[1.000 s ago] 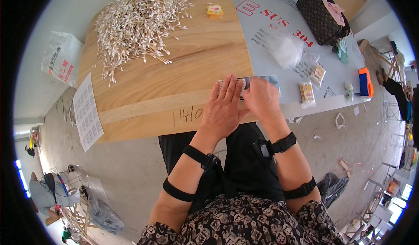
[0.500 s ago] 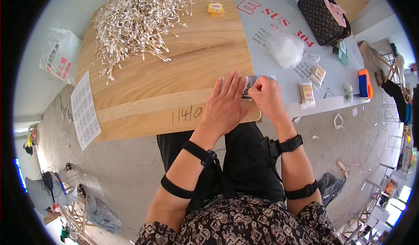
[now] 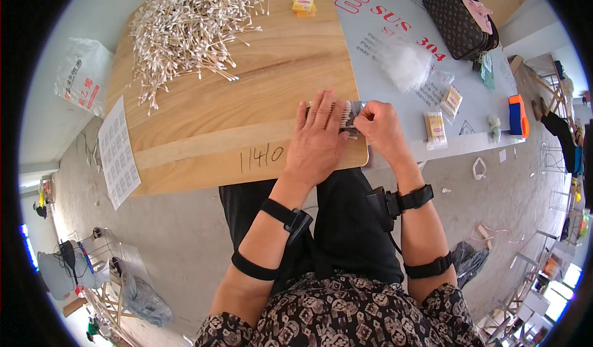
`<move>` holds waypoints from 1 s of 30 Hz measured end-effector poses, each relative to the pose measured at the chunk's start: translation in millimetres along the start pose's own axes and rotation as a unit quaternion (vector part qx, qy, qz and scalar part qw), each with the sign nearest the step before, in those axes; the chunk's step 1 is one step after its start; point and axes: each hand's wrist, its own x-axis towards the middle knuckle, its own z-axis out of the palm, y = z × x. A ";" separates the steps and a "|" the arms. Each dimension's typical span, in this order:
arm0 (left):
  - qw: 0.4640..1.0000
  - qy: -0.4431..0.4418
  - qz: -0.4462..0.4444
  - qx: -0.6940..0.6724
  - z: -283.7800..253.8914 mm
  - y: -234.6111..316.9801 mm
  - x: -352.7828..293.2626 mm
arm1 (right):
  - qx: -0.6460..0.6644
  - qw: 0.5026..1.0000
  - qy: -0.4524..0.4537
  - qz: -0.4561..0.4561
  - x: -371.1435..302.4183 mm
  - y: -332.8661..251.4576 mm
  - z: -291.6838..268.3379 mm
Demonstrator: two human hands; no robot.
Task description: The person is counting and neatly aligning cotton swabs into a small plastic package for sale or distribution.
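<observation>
My left hand (image 3: 316, 142) lies flat with its fingers stretched over a row of cotton swabs (image 3: 344, 115) near the front right corner of the wooden board (image 3: 265, 94). The swabs seem to lie in a small clear plastic bag, mostly hidden under the palm. Against the right end of this pack, my right hand (image 3: 382, 126) is closed, thumb and index finger pinching what looks like the bag's edge. A large heap of loose cotton swabs (image 3: 185, 35) covers the board's far left. Small yellow cards (image 3: 304, 5) lie at its far edge.
On the grey sheeted table to the right are two filled swab packs (image 3: 435, 129) (image 3: 452, 102), a pile of clear bags (image 3: 404, 66), an orange and blue tape dispenser (image 3: 519, 117) and a dark handbag (image 3: 456, 21). A printed sheet (image 3: 119, 154) overhangs the board's left edge.
My left hand has shifted slightly left, its fingers a little more spread, so more of the swab row shows between my hands. The right hand keeps its pinch, slightly farther right.
</observation>
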 end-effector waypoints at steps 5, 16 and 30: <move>0.996 0.075 0.030 -0.046 -9.0 1.2 -5.9 | -0.017 1.000 0.009 0.000 -0.1 0.7 0.0; 0.991 0.128 0.019 -0.025 -4.5 -3.6 -6.0 | -0.028 1.000 0.005 0.001 -0.2 -0.6 1.9; 0.995 0.090 0.044 -0.020 -11.4 -16.6 -1.9 | -0.065 0.998 -0.006 0.006 1.7 -1.8 2.1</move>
